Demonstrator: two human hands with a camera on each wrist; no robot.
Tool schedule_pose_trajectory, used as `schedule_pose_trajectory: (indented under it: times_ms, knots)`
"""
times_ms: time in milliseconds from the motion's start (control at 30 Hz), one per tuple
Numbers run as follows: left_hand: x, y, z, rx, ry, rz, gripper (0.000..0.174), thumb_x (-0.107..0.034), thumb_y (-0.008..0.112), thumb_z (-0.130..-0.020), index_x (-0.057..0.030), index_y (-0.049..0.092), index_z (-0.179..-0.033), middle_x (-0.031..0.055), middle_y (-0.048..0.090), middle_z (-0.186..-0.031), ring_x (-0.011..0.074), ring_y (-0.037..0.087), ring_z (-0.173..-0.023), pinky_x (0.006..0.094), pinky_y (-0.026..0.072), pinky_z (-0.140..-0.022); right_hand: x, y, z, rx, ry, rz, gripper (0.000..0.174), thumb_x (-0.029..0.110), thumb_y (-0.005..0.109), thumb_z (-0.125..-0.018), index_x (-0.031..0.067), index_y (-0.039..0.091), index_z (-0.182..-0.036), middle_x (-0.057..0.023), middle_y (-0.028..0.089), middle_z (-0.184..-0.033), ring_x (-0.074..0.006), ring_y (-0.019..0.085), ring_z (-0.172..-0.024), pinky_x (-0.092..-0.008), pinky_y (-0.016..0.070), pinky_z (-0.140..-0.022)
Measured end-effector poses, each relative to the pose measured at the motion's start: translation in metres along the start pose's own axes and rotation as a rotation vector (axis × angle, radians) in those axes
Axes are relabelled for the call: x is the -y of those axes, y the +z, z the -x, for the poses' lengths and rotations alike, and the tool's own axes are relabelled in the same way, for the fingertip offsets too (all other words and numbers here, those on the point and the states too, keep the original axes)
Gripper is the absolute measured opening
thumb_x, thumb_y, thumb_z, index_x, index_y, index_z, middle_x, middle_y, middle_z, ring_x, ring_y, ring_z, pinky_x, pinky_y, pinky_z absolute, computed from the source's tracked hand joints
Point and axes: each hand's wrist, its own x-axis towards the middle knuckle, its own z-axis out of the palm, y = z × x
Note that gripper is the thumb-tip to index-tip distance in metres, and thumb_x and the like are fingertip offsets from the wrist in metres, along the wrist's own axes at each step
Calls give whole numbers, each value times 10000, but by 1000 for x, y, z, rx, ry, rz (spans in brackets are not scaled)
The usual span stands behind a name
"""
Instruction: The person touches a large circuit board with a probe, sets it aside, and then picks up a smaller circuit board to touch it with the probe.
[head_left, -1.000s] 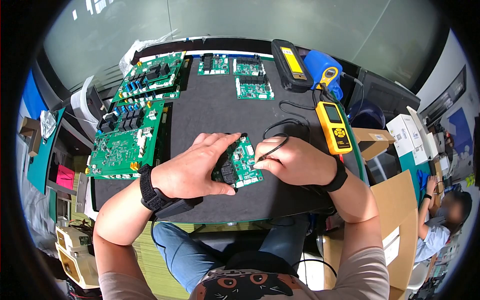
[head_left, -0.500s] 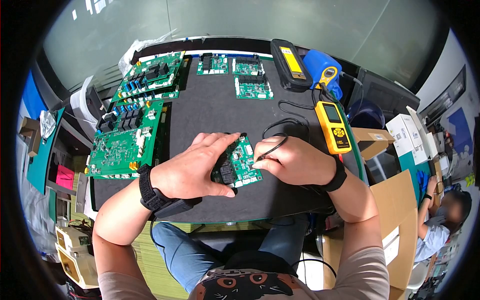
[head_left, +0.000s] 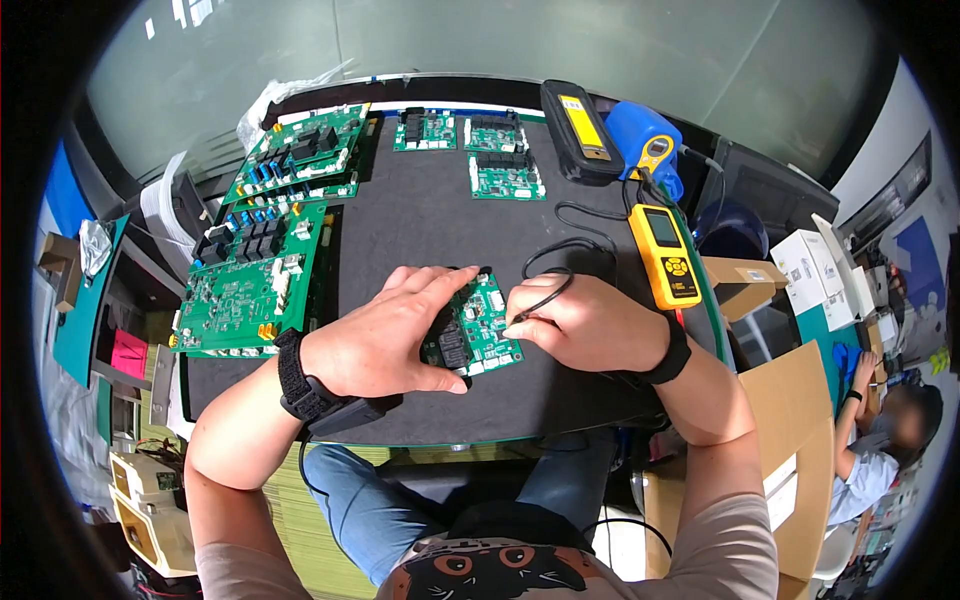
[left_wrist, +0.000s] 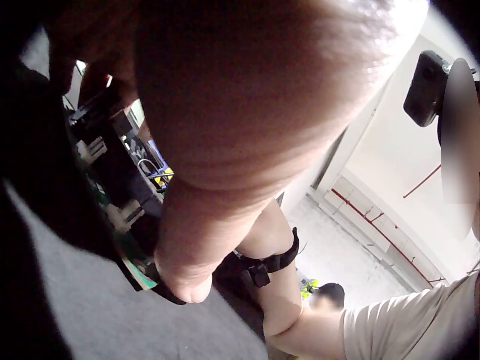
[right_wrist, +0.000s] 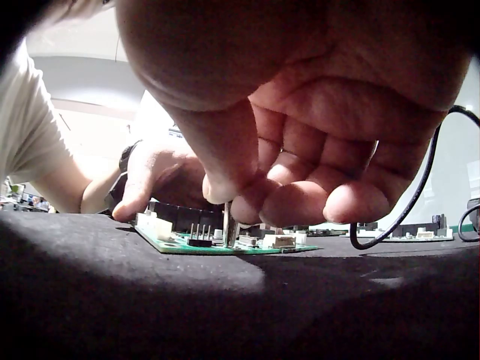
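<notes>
A small green circuit board with black relays and white connectors lies flat on the dark mat. My left hand spans its left side, fingers at the far edge and thumb at the near edge, covering part of the relays. Over the board's right edge, my right hand pinches a slim metal-tipped probe between thumb and fingers. The probe stands nearly upright, its tip down among the parts beside a row of pins. A black cable loops from this hand toward a yellow handheld meter.
Large green boards are stacked at the left. Several small boards lie at the back. A black case and a blue device stand at back right. An open cardboard box is beside the right arm.
Both hands keep nearly the same pose on the board. The view and board shift very slightly; the probe tip stays close to the same spot.
</notes>
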Motion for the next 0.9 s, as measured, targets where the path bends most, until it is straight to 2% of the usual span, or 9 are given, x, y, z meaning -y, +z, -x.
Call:
schedule_pose_trajectory:
  times_ms: [167,333,433,533,900]
  knots:
    - [0,0,0,1,3,-3,1103,-318,924,-695,26,310,-1543,259,449,-1467,420,417,-1351,458,333,-1165,0,0,1,2,-24,22,90,109,664,-925,23,647,-904,-114,637,-846,-315,631,-777,-398,510,-722]
    - [1,2,0,-7,2,-4,1096,-303,922,-695,26,311,-1542,257,452,-1466,420,419,-1350,458,335,-1164,2,-3,-3,-16,163,-80,101,106,665,-933,5,675,-939,-111,654,-849,-262,634,-745,-346,500,-694]
    - [-1,1,0,-9,3,1,1058,-259,909,-710,19,313,-1539,246,464,-1455,424,418,-1334,456,357,-1155,2,-2,-3,-69,163,-111,108,105,665,-928,1,682,-946,-110,653,-836,-252,628,-751,-342,494,-697]
    - [-3,1,0,6,5,16,1097,-290,928,-687,32,316,-1538,252,473,-1451,415,433,-1336,455,346,-1155,-5,0,-3,-55,82,-51,113,112,666,-927,1,683,-928,-108,653,-843,-259,623,-783,-353,492,-727]
    - [-3,3,0,15,47,35,1110,-293,938,-675,39,319,-1534,251,479,-1452,410,444,-1334,453,347,-1153,-11,5,2,-11,53,12,117,98,630,-917,8,702,-903,-91,668,-894,-290,617,-829,-386,495,-766]
